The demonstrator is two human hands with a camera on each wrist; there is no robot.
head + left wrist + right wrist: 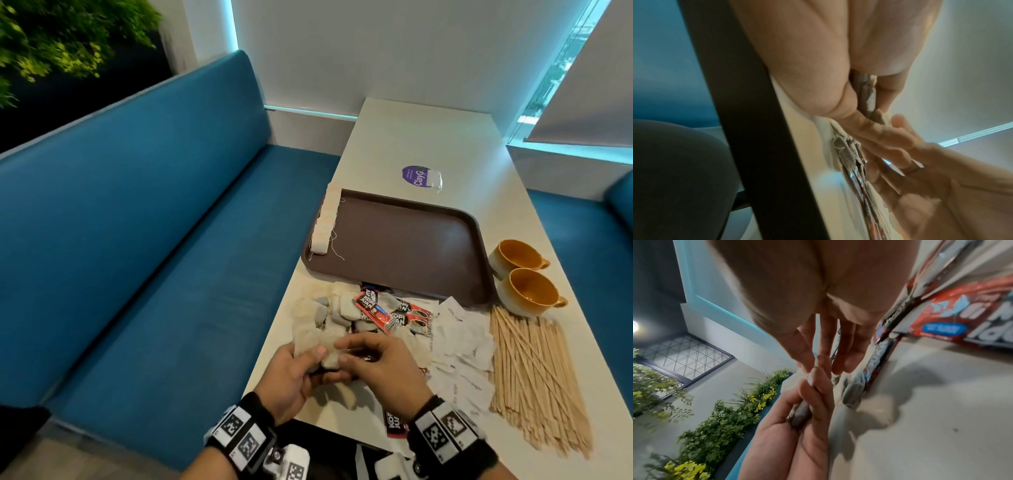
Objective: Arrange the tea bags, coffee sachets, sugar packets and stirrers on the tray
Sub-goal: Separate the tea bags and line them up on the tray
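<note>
At the near left edge of the surface (pixel 428 144), the left hand (pixel 291 373) grips a tea bag (pixel 330 361) between curled fingers and thumb, and the right hand (pixel 380 363) pinches the same bag. More tea bags (pixel 323 222) line the tray's (pixel 411 240) left rim. Coffee sachets (pixel 383 310), sugar packets (pixel 459 346) and stirrers (pixel 534 373) lie on the surface between the tray's near rim and the near edge.

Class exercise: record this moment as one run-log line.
left hand: holds tea bags | right hand: pinches same tea bags | tray: one tea-bag row at left edge
</note>
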